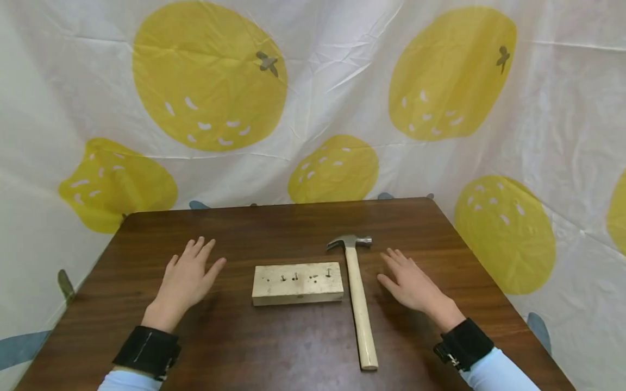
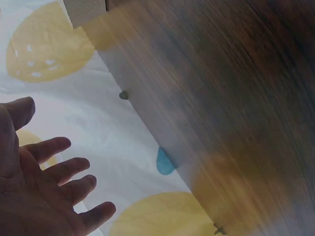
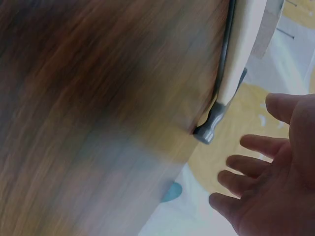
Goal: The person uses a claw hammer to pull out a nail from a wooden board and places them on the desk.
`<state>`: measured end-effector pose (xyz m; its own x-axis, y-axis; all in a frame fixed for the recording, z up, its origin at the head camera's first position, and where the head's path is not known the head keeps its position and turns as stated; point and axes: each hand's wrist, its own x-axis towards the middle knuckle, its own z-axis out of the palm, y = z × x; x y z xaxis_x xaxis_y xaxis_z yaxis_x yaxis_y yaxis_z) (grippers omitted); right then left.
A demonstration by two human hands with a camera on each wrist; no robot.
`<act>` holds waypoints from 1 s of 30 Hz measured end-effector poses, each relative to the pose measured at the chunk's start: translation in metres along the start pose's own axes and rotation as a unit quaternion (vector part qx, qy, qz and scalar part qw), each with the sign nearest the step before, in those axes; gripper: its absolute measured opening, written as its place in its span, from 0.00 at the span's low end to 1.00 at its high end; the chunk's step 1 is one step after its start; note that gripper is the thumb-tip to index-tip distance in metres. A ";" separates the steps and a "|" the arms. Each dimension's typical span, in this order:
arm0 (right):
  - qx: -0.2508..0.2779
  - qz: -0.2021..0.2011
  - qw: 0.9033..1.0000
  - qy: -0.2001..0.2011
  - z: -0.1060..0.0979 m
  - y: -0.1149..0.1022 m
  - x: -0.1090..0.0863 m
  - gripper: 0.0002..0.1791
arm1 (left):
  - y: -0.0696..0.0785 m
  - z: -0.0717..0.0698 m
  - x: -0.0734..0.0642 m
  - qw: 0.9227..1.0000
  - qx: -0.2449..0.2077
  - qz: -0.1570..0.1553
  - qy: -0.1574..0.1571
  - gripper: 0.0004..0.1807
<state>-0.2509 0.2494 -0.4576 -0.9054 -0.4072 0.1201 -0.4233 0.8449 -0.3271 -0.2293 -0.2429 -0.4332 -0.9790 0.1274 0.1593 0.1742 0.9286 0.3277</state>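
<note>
A pale wooden block (image 1: 297, 285) lies on the dark brown table, with several nails (image 1: 329, 273) standing up from its top face. Just right of it lies a claw hammer (image 1: 358, 304), its steel head at the far end and its wooden handle pointing toward me. My left hand (image 1: 183, 282), fingers spread and holding nothing, is palm down to the left of the block. To the right of the hammer, my right hand (image 1: 415, 285) is also palm down with its fingers extended and nothing in it. In the right wrist view the hammer's head (image 3: 209, 125) shows near the fingertips.
The wooden table (image 1: 220, 347) has a straight back edge close to a white curtain (image 1: 337, 65) printed with yellow fruit, which also hangs along both sides. Black bands (image 1: 146, 350) wrap both wrists over light blue sleeves.
</note>
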 end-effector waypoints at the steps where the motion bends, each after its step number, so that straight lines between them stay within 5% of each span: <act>1: -0.003 -0.003 1.000 -0.001 0.000 -0.002 0.000 0.33 | 0.001 0.000 0.001 1.000 -0.001 0.001 -0.001 0.38; 10: -0.018 0.005 0.999 -0.046 0.007 -0.019 0.001 0.29 | 0.008 0.003 0.001 1.000 -0.002 0.007 -0.006 0.36; 25: -0.040 -0.004 0.998 -0.056 0.016 -0.041 0.001 0.26 | 0.030 0.019 0.003 0.998 -0.011 0.056 0.007 0.32; 30: -0.043 0.021 0.996 -0.076 0.019 -0.045 0.000 0.22 | 0.035 0.023 0.005 0.998 -0.018 0.063 0.001 0.31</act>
<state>-0.2312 0.2045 -0.4601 -0.9102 -0.4125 -0.0378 -0.3916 0.8866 -0.2462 -0.2303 -0.2019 -0.4430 -0.9487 0.2426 0.2027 0.3003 0.8921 0.3377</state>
